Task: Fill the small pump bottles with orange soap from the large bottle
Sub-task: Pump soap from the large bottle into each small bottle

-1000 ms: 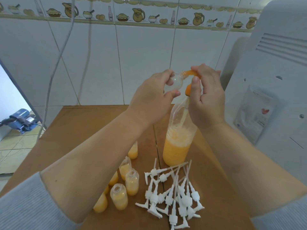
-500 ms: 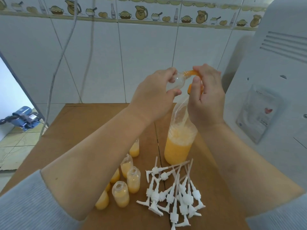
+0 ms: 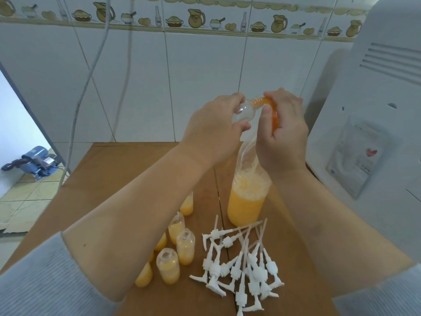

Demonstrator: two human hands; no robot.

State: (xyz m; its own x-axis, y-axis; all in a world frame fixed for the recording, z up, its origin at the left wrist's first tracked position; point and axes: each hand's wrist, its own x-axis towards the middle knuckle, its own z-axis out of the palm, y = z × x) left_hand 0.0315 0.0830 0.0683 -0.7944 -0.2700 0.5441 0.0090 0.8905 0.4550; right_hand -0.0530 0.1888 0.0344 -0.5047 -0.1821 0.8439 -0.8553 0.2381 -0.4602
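Filling step: left hand (image 3: 211, 131) pinching empty small bottle (image 3: 245, 109), tilted; right hand (image 3: 282, 131) gripping orange funnel (image 3: 274, 117) over large bottle (image 3: 247, 199), worktop centre. Next: seat funnel, pour.

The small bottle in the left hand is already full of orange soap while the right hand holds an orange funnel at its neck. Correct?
Not quite. The head view shows the small bottle that the left hand grips is clear and looks empty, not full. The rest holds: the right hand holds the orange funnel at its neck.
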